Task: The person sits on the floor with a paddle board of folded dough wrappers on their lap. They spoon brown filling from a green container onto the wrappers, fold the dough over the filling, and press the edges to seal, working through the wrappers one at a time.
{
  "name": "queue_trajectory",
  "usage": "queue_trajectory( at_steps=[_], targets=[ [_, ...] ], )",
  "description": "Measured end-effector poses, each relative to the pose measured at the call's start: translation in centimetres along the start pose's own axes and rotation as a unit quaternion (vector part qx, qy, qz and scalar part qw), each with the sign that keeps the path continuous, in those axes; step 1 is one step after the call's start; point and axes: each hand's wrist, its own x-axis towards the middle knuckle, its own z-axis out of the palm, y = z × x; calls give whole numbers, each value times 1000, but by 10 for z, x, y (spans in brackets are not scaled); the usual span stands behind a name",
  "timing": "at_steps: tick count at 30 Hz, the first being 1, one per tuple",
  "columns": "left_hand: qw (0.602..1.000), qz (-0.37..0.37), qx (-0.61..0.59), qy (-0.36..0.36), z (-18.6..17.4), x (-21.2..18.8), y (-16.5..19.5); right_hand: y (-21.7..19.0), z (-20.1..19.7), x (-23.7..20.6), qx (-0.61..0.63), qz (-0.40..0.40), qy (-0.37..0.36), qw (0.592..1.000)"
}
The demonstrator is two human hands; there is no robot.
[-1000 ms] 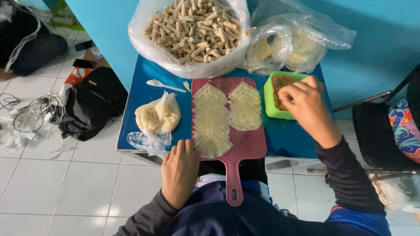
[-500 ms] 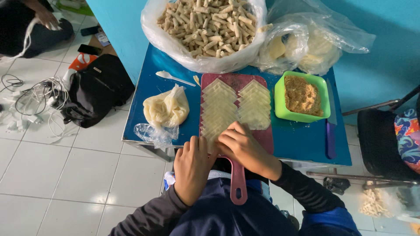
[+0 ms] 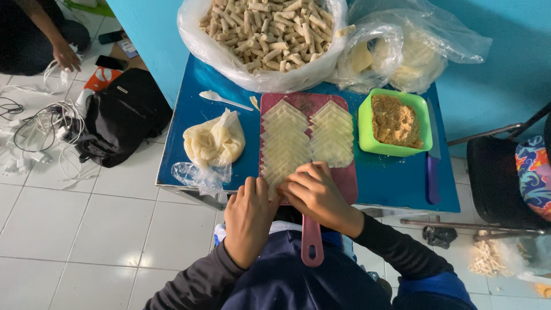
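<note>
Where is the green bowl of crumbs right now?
In the head view the green bowl sits on the blue table, right of the red cutting board with the wrappers, beside the purple-handled knife.

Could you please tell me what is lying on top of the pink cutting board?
Two columns of overlapping pale wrappers lie on the pink cutting board. Both hands, left and right, cover its near end, hiding what they work.

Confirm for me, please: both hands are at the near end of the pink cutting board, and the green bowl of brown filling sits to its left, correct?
Not quite: in the head view the green bowl sits to the right of the pink cutting board. Both hands, left hand and right hand, are indeed at its near end.
</note>
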Motion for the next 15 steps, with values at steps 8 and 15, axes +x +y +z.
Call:
queue_trajectory(
  at_steps=[8, 15],
  targets=[
    [999, 14, -39, -15, 0, 1, -2, -2, 3, 0, 0, 19, 14, 1000],
    [995, 25, -99, -13, 1, 2, -6, 6, 3, -5, 0, 42, 17, 999]
  ],
)
